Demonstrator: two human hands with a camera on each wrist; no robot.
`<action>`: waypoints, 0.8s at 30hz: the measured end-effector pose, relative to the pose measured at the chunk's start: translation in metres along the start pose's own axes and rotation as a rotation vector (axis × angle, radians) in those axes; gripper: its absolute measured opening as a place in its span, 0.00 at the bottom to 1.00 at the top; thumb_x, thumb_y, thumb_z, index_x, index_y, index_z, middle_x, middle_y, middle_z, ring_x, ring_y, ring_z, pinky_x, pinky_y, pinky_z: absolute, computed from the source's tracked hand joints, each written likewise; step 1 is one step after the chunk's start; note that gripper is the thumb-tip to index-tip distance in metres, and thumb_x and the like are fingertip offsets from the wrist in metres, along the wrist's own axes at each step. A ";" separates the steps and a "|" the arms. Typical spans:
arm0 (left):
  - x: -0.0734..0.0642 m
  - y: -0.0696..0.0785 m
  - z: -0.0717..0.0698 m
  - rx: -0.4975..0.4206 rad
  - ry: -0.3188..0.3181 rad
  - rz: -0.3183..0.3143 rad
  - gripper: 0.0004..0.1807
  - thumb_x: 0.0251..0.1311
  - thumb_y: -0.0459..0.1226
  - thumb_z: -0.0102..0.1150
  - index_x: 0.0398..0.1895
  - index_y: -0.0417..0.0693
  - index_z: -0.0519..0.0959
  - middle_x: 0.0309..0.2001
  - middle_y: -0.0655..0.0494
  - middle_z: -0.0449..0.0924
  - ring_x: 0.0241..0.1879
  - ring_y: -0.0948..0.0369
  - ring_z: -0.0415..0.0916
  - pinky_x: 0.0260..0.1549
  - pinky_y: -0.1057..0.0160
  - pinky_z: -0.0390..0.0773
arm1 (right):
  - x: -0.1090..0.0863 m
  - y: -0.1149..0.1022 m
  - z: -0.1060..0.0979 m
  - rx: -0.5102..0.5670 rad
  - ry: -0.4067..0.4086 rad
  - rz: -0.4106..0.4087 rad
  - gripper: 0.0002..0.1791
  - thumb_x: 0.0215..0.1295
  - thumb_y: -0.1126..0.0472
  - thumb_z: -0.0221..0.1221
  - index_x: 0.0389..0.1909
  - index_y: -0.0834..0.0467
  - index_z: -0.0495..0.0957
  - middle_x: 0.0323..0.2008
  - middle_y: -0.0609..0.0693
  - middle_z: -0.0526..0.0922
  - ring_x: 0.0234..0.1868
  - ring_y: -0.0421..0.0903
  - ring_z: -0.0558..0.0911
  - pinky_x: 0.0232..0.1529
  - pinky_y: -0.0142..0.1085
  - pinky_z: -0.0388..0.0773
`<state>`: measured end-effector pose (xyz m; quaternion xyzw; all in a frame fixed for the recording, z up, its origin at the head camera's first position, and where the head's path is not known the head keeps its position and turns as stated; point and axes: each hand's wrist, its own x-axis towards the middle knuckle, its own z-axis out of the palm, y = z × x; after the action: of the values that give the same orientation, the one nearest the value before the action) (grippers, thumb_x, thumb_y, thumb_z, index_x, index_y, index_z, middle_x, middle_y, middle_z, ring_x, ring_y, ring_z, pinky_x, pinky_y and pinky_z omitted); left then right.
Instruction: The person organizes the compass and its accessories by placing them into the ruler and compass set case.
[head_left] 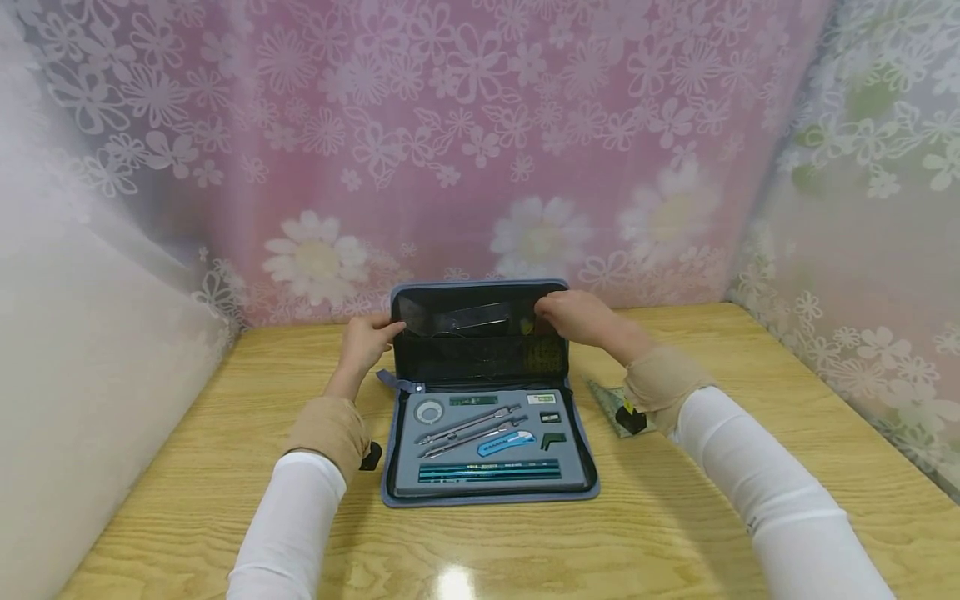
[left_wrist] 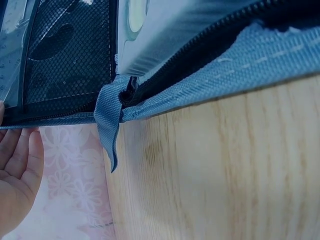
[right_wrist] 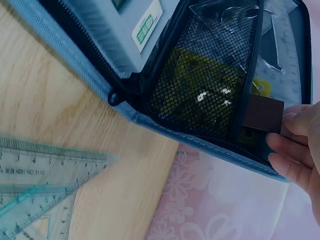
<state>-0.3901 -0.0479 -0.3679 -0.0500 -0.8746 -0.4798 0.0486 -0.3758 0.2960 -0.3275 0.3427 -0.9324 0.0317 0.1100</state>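
Note:
A blue zippered drawing-set case (head_left: 491,502) lies open, its lid (head_left: 480,285) raised at the back. My left hand (head_left: 367,336) holds the lid's left edge, thumb on the inner side and fingers behind in the left wrist view. At the lid's right side, my right hand (head_left: 579,317) pinches a dark brown flat piece (right_wrist: 263,114) at the mesh pocket (right_wrist: 200,90). Clear plastic drawing tools (right_wrist: 285,55) and a yellow stencil (right_wrist: 185,75) sit in the pocket. The grey insert bears a tape roll (head_left: 429,412), two compasses (head_left: 480,423), a blue utility knife (head_left: 506,443) and pencils (head_left: 487,472).
Clear set squares (right_wrist: 30,167) lie on the wooden table (head_left: 660,517), right of the case and below my right wrist. An eraser (head_left: 542,399) and a sharpener (head_left: 550,417) fill slots at the insert's right. A flowered curtain (head_left: 480,167) hangs behind the table.

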 end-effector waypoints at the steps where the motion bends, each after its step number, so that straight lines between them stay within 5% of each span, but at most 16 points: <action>1: 0.000 0.000 0.000 -0.005 -0.002 -0.003 0.19 0.62 0.41 0.57 0.51 0.38 0.79 0.48 0.41 0.78 0.40 0.48 0.80 0.40 0.55 0.79 | 0.000 -0.001 0.000 -0.006 -0.007 0.015 0.08 0.65 0.69 0.53 0.42 0.63 0.78 0.37 0.57 0.81 0.36 0.52 0.80 0.37 0.43 0.77; 9: 0.000 0.000 0.002 -0.006 0.000 -0.009 0.19 0.62 0.41 0.57 0.52 0.38 0.78 0.49 0.41 0.78 0.41 0.48 0.79 0.40 0.55 0.78 | 0.000 -0.003 0.008 -0.002 0.005 0.086 0.08 0.65 0.68 0.54 0.41 0.62 0.79 0.35 0.56 0.82 0.33 0.52 0.80 0.36 0.44 0.77; 18: 0.001 -0.001 0.002 -0.020 0.011 0.005 0.18 0.62 0.39 0.57 0.51 0.37 0.78 0.48 0.41 0.78 0.42 0.49 0.79 0.40 0.56 0.79 | -0.006 -0.001 0.023 -0.026 0.182 0.071 0.05 0.59 0.67 0.60 0.34 0.63 0.83 0.30 0.55 0.78 0.32 0.53 0.77 0.34 0.44 0.76; 24: 0.001 -0.001 0.002 -0.012 0.012 -0.003 0.19 0.62 0.41 0.57 0.52 0.39 0.78 0.50 0.42 0.78 0.42 0.49 0.79 0.40 0.56 0.79 | -0.004 0.005 0.020 0.049 0.146 0.091 0.04 0.58 0.69 0.61 0.34 0.65 0.81 0.31 0.57 0.81 0.33 0.54 0.80 0.36 0.46 0.77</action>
<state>-0.3916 -0.0468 -0.3693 -0.0461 -0.8715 -0.4854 0.0531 -0.3798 0.2990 -0.3480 0.2992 -0.9356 0.0841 0.1676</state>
